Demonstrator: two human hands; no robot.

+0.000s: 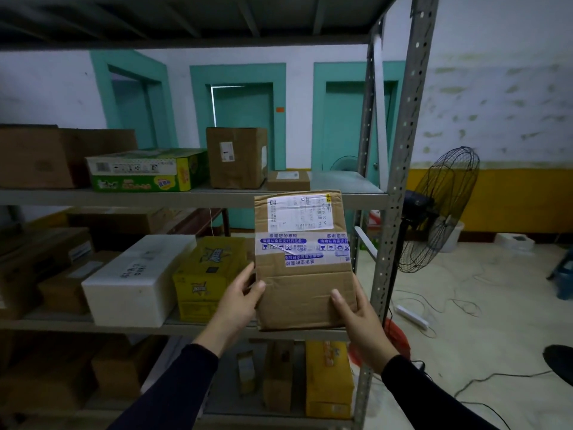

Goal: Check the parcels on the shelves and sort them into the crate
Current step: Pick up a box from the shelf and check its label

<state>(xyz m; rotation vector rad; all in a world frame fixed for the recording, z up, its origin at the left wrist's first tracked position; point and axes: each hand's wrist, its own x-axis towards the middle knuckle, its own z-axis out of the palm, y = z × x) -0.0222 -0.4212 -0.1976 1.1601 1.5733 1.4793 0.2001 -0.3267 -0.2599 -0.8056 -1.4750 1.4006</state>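
Head view: a flat brown cardboard parcel (302, 262) is held upright in front of the grey metal shelving (400, 187), near its right upright, with its white shipping label (300, 212) at the top and blue-printed tape (305, 245) across the middle. The left hand (240, 301) grips the parcel's lower left edge, thumb on the front face and fingers curled behind; the right hand (359, 318) grips the lower right corner the same way, thumb pressed on the front. On the shelf above the parcel stand a tall brown box (237, 158), a small flat brown box (288, 180) just beside it, a green and yellow carton (148, 170) and a large brown box (37, 156) at far left. On the middle shelf, left of the parcel, lie a white foam box (136, 280) and a yellow carton (207, 277). A yellow box (328, 380) stands on the lowest shelf. To the right, a black pedestal fan (440, 209) stands on the floor, with a white power strip (412, 316) and cables near it.
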